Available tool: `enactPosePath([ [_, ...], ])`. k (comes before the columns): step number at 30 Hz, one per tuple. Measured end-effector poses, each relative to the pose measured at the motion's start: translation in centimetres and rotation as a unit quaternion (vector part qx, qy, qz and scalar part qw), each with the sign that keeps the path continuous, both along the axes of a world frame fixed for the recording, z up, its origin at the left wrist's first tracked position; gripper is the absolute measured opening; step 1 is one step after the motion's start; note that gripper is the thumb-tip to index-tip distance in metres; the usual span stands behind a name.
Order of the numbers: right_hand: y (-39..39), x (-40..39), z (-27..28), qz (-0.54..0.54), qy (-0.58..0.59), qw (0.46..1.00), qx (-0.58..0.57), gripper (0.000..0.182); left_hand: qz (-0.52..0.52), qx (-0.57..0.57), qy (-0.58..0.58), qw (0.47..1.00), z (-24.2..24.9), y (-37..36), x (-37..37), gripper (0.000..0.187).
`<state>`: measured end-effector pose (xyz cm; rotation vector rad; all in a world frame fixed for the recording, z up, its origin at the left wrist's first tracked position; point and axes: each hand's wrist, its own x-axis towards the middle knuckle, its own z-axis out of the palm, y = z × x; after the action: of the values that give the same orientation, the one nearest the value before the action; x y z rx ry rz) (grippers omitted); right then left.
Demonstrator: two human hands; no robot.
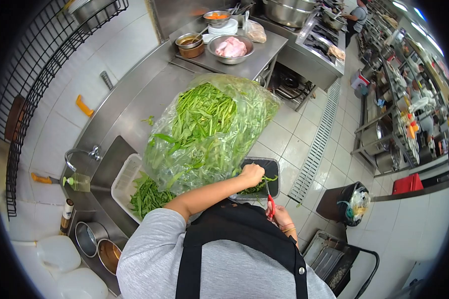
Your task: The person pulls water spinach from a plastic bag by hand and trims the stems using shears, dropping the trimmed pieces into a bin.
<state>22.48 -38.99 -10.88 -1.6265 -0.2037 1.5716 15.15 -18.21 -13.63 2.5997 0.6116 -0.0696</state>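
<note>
Red-handled scissors (271,207) are in my right hand (282,218), their blades pointing up toward the green stems by my left hand. My left hand (253,174) is closed on leafy green stems (257,187) over a dark bin (269,168). A large clear plastic bag (212,124) full of long leafy greens lies open on the steel counter in front of me. More cut-looking greens (151,196) lie in a white basket (118,187) in the sink, left of my left arm.
A metal bowl of raw meat (231,49), plates (224,28) and small pots (190,44) stand on the far counter. A faucet (94,152) is at the left. A black trash bin (340,202) and a cart (329,256) are at the right. Another person (356,20) stands far back.
</note>
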Motion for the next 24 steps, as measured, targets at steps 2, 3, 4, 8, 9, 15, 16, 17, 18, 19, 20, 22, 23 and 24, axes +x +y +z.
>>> enactPosePath([
  [2,-0.1,0.0,-0.4,0.022,-0.005,1.0,0.003,0.036,0.007,-0.024,0.021,0.999,-1.0,0.1,-0.5,0.02],
  [3,-0.2,-0.1,-0.6,0.038,-0.01,0.999,0.006,0.036,0.011,-0.024,0.021,0.999,-0.8,0.3,-0.9,0.02],
  [4,-0.2,-0.1,-0.8,0.042,-0.01,0.999,0.006,0.036,0.02,-0.035,0.018,0.999,-0.6,0.4,-1.3,0.02],
  [8,0.0,-0.3,-1.0,0.054,-0.013,0.998,0.013,0.037,0.033,-0.057,0.014,0.998,0.5,1.1,-2.6,0.02],
  [9,0.2,-0.3,-0.9,0.056,-0.007,0.998,0.011,0.037,0.039,-0.057,0.015,0.998,0.9,1.0,-2.8,0.02],
  [15,0.3,0.3,-2.3,-0.023,0.01,1.0,-0.008,0.05,0.137,-0.314,-0.337,0.877,6.5,0.7,-5.1,0.015],
  [16,0.3,0.4,-2.3,-0.023,0.01,1.0,0.011,0.056,0.189,-0.348,-0.384,0.834,7.7,1.3,-5.8,0.015],
  [17,0.4,0.5,-2.2,-0.017,0.012,1.0,0.012,0.056,0.237,-0.38,-0.429,0.784,9.0,2.3,-6.9,0.015],
  [18,0.5,0.4,-1.7,-0.049,0.028,0.998,0.008,0.052,0.275,-0.345,-0.441,0.782,10.5,3.9,-8.7,0.014],
  [19,0.6,0.3,-1.4,-0.082,0.043,0.996,0.004,0.05,0.312,-0.31,-0.45,0.777,11.9,6.1,-11.0,0.014],
  [20,0.6,0.5,-1.6,-0.077,0.035,0.996,-0.004,0.051,0.37,-0.246,-0.468,0.764,12.9,8.2,-13.1,0.011],
  [22,1.0,0.7,-1.4,-0.073,0.026,0.997,-0.005,0.052,0.439,0.043,-0.49,0.752,13.9,13.6,-17.3,0.014],
  [23,1.1,0.7,-1.3,-0.072,0.016,0.997,-0.007,0.053,0.471,0.096,-0.46,0.747,13.8,16.6,-19.8,0.016],
  [24,1.3,0.8,-1.1,-0.059,0.001,0.998,-0.014,0.054,0.513,0.125,-0.394,0.752,13.1,19.5,-22.2,0.017],
])
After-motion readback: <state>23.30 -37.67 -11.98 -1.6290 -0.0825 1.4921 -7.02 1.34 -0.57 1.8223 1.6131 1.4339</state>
